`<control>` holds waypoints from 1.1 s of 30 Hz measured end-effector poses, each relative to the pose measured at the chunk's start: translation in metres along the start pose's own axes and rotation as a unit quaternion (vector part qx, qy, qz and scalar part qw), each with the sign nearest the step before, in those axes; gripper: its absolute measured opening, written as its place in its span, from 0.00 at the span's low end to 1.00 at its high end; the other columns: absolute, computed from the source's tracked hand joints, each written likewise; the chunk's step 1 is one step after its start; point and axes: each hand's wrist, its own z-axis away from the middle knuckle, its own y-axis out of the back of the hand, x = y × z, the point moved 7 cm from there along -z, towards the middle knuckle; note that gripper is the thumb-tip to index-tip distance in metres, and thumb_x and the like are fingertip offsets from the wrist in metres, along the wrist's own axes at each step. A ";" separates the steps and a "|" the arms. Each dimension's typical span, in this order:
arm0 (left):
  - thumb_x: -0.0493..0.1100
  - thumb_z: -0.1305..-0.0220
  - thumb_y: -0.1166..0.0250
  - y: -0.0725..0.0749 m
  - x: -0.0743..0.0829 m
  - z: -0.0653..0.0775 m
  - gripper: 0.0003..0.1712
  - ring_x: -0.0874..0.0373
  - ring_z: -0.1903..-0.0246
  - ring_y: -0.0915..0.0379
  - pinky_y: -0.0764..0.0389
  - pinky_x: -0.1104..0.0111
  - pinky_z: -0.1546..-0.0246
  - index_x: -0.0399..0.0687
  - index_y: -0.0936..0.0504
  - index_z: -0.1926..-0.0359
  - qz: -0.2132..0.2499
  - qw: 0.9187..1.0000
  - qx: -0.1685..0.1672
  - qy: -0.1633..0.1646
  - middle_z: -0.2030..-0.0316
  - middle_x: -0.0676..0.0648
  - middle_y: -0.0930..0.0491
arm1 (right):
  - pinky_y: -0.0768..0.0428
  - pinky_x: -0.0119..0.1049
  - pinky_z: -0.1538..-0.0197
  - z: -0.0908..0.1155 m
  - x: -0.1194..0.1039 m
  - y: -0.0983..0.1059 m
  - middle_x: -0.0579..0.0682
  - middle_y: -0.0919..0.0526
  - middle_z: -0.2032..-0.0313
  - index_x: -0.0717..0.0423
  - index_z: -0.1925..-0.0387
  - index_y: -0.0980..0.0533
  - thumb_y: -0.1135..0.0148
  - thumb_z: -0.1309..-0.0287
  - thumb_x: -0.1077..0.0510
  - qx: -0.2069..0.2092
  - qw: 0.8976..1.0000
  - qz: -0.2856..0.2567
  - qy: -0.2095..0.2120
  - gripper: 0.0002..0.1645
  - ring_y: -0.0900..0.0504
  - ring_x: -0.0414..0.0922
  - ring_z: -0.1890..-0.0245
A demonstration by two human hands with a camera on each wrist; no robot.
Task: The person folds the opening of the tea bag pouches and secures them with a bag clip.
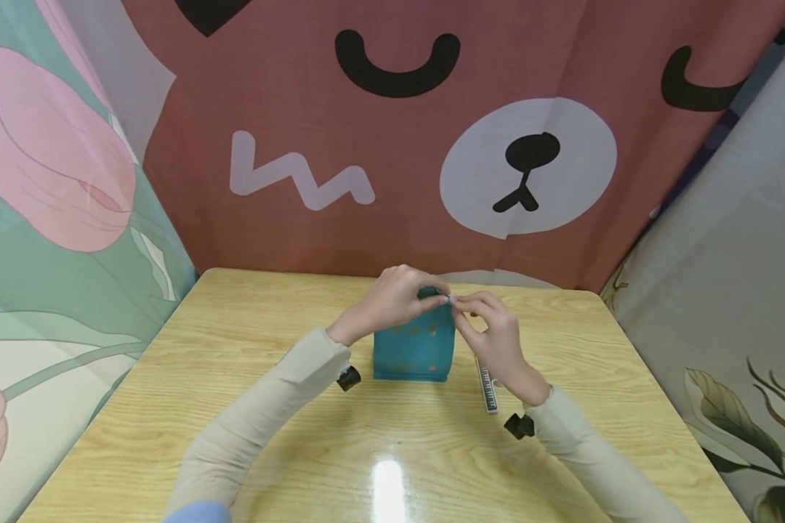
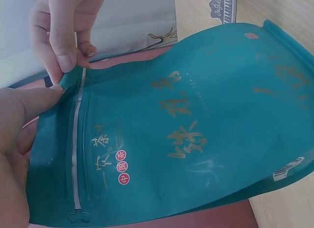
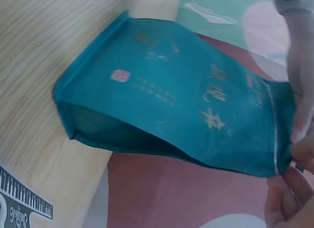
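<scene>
A teal tea pouch (image 1: 413, 349) with gold characters stands upright on the table. Across its upper part runs a white strip (image 2: 77, 139), seen in the left wrist view. My left hand (image 1: 402, 296) grips the pouch's top edge, with the thumb on the near face. At the right top corner, my right hand (image 1: 493, 330) pinches the pouch between thumb and fingers, close to the end of the strip. Both hands' fingertips meet at this corner. In the right wrist view, a folded side (image 3: 122, 135) of the pouch shows.
On the wooden table (image 1: 268, 436), just right of the pouch, lies a flat piece printed with piano keys (image 1: 487, 388). A bear-print cloth (image 1: 288, 240) hangs behind the table, with floral cloths (image 1: 72, 290) at the sides.
</scene>
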 end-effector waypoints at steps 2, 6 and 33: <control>0.43 0.35 0.31 0.000 0.000 0.000 0.08 0.70 0.86 0.34 0.38 0.74 0.83 0.50 0.11 0.57 0.003 1.000 -0.002 0.000 0.64 0.54 0.13 | 0.22 0.35 0.63 -0.002 0.003 0.001 0.53 0.16 0.64 0.62 0.59 0.15 0.30 0.49 0.75 -0.016 0.999 -0.024 -0.017 0.15 0.18 0.50 0.66; 0.44 0.35 0.31 0.001 0.000 0.001 0.07 0.68 0.88 0.37 0.42 0.72 0.83 0.51 0.11 0.57 0.007 1.000 -0.006 0.001 0.65 0.55 0.13 | 0.21 0.39 0.63 -0.004 0.007 0.002 0.52 0.16 0.63 0.60 0.59 0.16 0.30 0.47 0.74 -0.040 0.998 -0.031 -0.028 0.14 0.19 0.49 0.64; 0.40 0.37 0.29 0.001 -0.001 0.004 0.06 0.73 0.82 0.29 0.33 0.74 0.82 0.49 0.10 0.59 0.010 1.000 0.003 -0.013 0.66 0.55 0.13 | 0.19 0.43 0.65 -0.003 0.012 -0.007 0.53 0.14 0.61 0.60 0.55 0.16 0.27 0.46 0.65 -0.078 0.995 0.034 -0.052 0.15 0.15 0.49 0.66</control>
